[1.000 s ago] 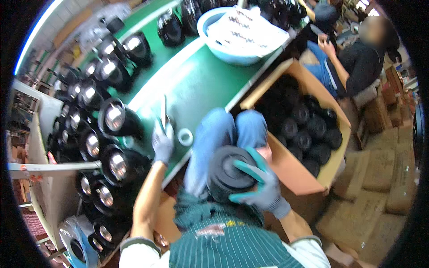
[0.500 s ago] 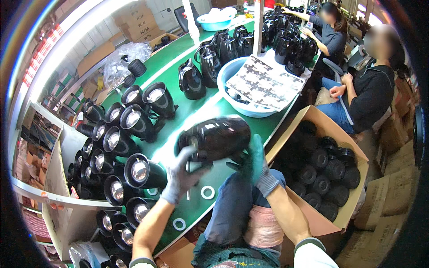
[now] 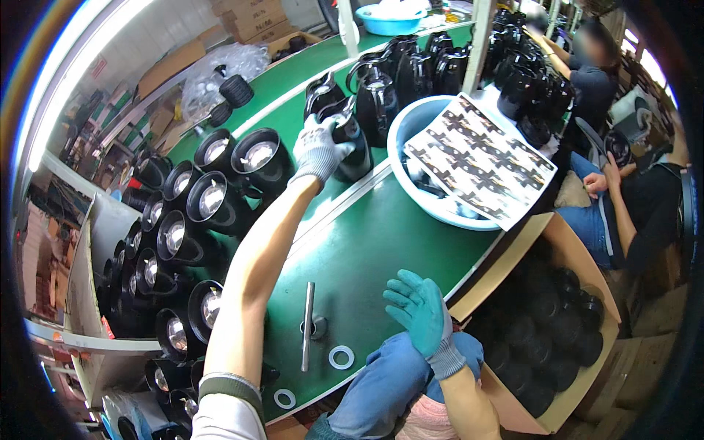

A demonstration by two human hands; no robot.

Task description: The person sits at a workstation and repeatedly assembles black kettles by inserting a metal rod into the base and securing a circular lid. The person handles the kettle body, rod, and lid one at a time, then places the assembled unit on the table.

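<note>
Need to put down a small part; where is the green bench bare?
The widest bare patch of green bench lies between the white strip, blue basin, right hand and metal rod. It's crowded at the left with black vessels, and beyond the strip, where black jugs stand by the left hand.

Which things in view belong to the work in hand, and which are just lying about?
Likely in use:
black jug at the left hand
metal rod
pale rings
cardboard box of round black parts

Likely just lying about:
crumpled clear plastic
far blue basin
</note>
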